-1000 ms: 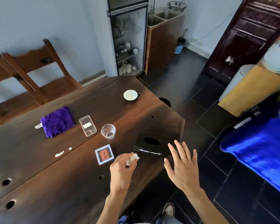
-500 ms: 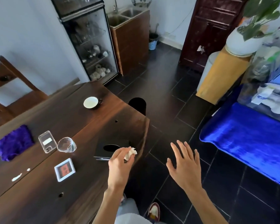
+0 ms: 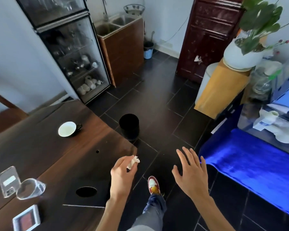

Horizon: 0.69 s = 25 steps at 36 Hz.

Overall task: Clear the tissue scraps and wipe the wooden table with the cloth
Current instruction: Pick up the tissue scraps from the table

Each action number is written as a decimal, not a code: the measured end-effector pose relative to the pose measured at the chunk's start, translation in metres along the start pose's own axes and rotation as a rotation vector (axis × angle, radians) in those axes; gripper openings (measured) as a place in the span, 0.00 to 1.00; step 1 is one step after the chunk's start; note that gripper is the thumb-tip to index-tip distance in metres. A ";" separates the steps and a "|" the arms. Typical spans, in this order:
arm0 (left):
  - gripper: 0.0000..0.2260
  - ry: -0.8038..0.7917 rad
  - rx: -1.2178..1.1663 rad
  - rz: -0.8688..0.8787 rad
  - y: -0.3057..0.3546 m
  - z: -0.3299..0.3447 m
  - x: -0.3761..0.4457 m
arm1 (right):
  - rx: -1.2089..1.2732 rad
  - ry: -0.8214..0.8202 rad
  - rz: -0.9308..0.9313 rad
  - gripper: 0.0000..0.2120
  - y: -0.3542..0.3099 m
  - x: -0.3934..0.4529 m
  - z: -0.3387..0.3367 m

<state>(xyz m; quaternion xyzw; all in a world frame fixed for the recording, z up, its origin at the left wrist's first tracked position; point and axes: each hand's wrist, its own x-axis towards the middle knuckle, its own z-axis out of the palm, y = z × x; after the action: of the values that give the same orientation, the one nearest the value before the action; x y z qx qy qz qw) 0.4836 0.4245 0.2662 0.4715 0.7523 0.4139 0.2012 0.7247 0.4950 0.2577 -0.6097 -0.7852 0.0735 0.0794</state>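
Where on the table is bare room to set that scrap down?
Bare wood lies between the cup, the table's far corner and the round hole. It is crowded at the near left: phone, glass and card sit close together.

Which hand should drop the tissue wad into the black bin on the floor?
Left. The left hand already pinches the tissue wad and is nearer the black bin; the right hand is open, empty and farther away.

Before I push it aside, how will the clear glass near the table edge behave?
The clear glass looks thin, so it is probably light and fragile. It seems tilted or blurred; it may tip or roll. The wooden table looks smooth, so it could slide.
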 end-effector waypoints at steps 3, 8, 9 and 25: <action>0.10 0.017 -0.010 -0.045 0.005 0.025 0.041 | -0.008 -0.036 -0.008 0.30 0.010 0.047 0.000; 0.09 0.030 -0.048 -0.146 0.016 0.061 0.112 | -0.037 -0.099 -0.053 0.30 0.023 0.135 -0.005; 0.10 0.034 -0.054 -0.152 0.018 0.067 0.127 | -0.044 -0.107 -0.076 0.30 0.024 0.153 -0.006; 0.12 0.201 -0.073 -0.308 0.025 0.121 0.289 | -0.012 -0.140 -0.366 0.29 0.008 0.392 0.009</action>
<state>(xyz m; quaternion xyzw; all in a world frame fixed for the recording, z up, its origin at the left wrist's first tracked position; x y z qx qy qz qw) 0.4438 0.7355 0.2426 0.2994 0.8163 0.4503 0.2030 0.6344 0.8765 0.2610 -0.4508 -0.8869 0.0952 0.0331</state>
